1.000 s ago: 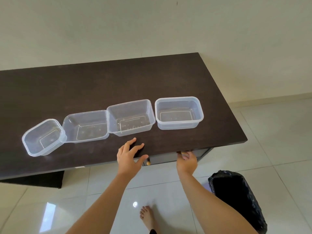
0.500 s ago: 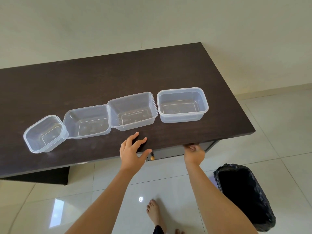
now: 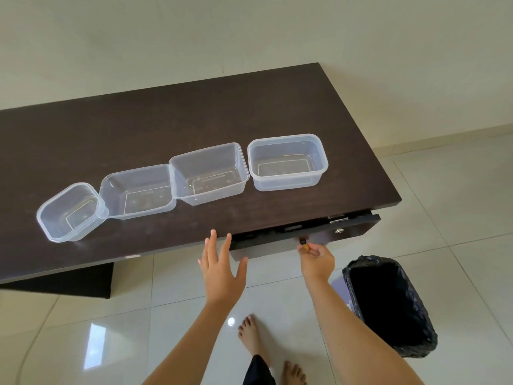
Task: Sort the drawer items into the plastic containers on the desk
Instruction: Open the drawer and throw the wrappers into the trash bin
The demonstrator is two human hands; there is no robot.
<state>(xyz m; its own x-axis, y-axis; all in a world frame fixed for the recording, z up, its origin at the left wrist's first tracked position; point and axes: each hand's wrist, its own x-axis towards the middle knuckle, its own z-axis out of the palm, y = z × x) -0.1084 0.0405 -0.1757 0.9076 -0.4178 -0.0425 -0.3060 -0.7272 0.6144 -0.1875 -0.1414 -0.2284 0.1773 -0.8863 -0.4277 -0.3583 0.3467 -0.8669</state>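
Several clear plastic containers stand in a row on the dark wooden desk [image 3: 166, 126]: a small one [image 3: 69, 212] at the left, then a shallow one [image 3: 137, 193], a deeper one [image 3: 209, 173] and a rounded one [image 3: 287, 162] at the right. All look empty. Under the desk's right front edge the dark drawer [image 3: 341, 232] is pulled out a little. My right hand [image 3: 315, 255] pinches its small knob. My left hand [image 3: 222, 262] hovers with fingers spread just off the desk's front edge, left of the drawer. The drawer's contents are hidden.
A bin lined with a black bag [image 3: 388, 307] stands on the tiled floor right of my right arm, below the drawer. My bare feet [image 3: 255, 337] are on the tiles. A cream wall runs behind the desk.
My right hand has pulled the drawer out a short way. My left hand has lifted off the desk top and drawn back past its front edge.
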